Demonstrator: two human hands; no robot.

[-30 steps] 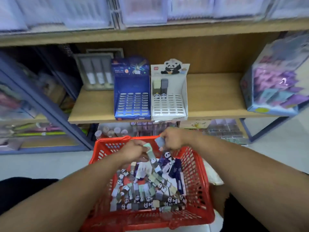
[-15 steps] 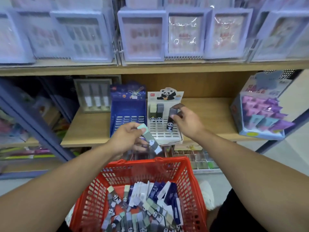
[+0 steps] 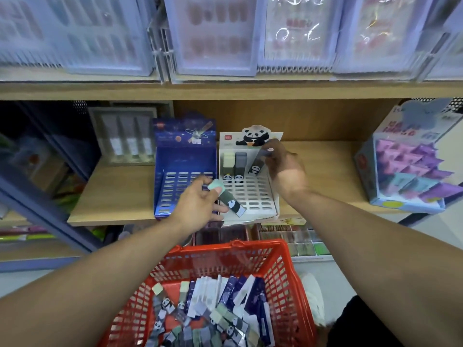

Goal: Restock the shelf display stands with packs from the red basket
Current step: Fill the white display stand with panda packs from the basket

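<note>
The right hand (image 3: 283,169) pinches a grey panda pack (image 3: 256,165) by its top and holds it tilted over the back row of the white panda stand (image 3: 250,196) on the wooden shelf (image 3: 325,171), just beside two packs (image 3: 235,161) already standing upright there. The left hand (image 3: 198,206) grips another pack with a mint-green top (image 3: 228,199), slanted in front of the gap between the white stand and the empty blue stand (image 3: 184,171). Below, the red basket (image 3: 283,271) holds a loose heap of panda packs and blue-and-white packs (image 3: 225,311)
</note>
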